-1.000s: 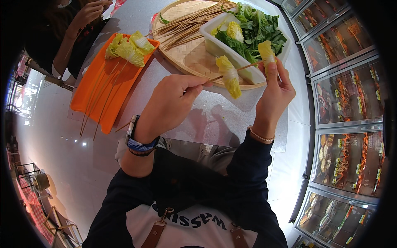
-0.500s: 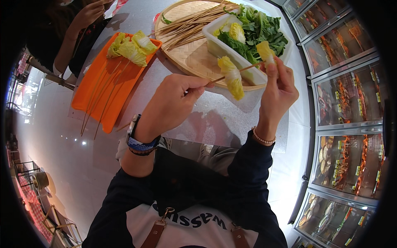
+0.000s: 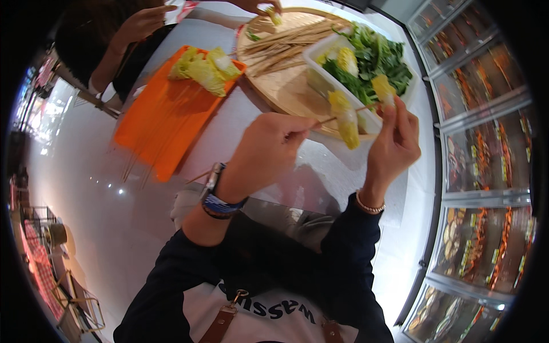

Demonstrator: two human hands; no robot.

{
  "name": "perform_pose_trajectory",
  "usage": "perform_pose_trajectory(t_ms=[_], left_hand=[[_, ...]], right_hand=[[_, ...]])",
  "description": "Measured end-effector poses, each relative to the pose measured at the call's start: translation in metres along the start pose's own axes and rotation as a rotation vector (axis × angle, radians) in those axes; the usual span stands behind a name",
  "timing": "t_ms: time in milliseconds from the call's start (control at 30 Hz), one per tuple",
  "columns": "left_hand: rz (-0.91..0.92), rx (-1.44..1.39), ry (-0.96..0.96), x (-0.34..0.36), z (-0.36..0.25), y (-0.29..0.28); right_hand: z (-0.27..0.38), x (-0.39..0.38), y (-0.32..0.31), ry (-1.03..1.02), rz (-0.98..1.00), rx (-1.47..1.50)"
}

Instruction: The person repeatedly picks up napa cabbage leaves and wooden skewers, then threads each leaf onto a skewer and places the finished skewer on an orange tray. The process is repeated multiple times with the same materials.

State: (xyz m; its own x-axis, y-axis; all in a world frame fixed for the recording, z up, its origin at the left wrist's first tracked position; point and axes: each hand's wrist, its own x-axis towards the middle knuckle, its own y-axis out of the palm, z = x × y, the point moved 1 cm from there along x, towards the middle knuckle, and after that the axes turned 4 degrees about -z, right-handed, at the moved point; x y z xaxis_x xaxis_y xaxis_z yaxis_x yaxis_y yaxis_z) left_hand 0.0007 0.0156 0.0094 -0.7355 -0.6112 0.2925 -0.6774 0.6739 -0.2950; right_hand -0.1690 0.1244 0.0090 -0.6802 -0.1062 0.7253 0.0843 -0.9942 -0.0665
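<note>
My left hand (image 3: 269,146) is closed around a thin wooden skewer (image 3: 327,120). One rolled piece of yellow-green cabbage leaf (image 3: 345,121) is threaded on it. In my right hand (image 3: 393,140), fingers pinch a second cabbage roll (image 3: 383,87) at the skewer's far end; whether the tip has entered it, I cannot tell. Both hands are raised above the near rim of a round woven bamboo tray (image 3: 269,88). On that tray stands a white plastic tub (image 3: 326,77) of leafy greens (image 3: 374,51) and cabbage rolls, beside a heap of bare skewers (image 3: 291,48).
An orange tray (image 3: 163,123) at the left carries finished cabbage skewers (image 3: 203,71), their sticks pointing toward me. Across the table, another person's hand (image 3: 260,4) holds a small cabbage piece (image 3: 274,16). Glass-fronted display cases (image 3: 480,148) line the right side.
Another person's hand has come in over the bamboo tray's far edge with a cabbage piece. The whole view has shifted slightly; my hands keep their hold on the skewer and the cabbage roll.
</note>
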Motion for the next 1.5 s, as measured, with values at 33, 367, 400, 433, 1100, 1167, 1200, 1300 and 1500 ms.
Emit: perform_pose_trajectory(t_ms=[33, 367, 400, 433, 1100, 1167, 1200, 1300, 1500], left_hand=[[-0.012, 0.011, 0.032, 0.0, -0.001, 0.0], [-0.05, 0.032, 0.043, -0.003, -0.002, 0.007], [-0.072, 0.019, 0.05, -0.003, -0.002, 0.007], [-0.08, 0.047, 0.052, -0.004, -0.002, 0.007], [-0.077, -0.068, -0.061, 0.004, -0.008, 0.003], [-0.1, -0.173, -0.085, 0.006, -0.01, 0.006], [-0.125, -0.182, -0.089, 0.006, -0.01, 0.005], [-0.155, -0.204, -0.13, 0.006, -0.01, 0.004], [-0.143, -0.271, -0.12, 0.007, -0.008, -0.001]], right_hand=[[0.0, 0.0, 0.001, -0.003, -0.01, 0.022], [0.001, 0.002, -0.003, -0.02, 0.04, -0.041], [0.002, 0.002, -0.003, -0.015, 0.048, -0.002], [0.002, 0.002, -0.003, -0.016, 0.058, -0.037], [0.023, -0.018, 0.019, 0.009, 0.227, 0.032], [0.026, -0.02, 0.024, -0.037, 0.222, 0.086], [0.027, -0.021, 0.026, -0.059, 0.225, 0.109], [0.025, -0.023, 0.029, -0.037, 0.227, 0.246], [0.016, -0.021, 0.024, 0.171, 0.333, 0.498]])
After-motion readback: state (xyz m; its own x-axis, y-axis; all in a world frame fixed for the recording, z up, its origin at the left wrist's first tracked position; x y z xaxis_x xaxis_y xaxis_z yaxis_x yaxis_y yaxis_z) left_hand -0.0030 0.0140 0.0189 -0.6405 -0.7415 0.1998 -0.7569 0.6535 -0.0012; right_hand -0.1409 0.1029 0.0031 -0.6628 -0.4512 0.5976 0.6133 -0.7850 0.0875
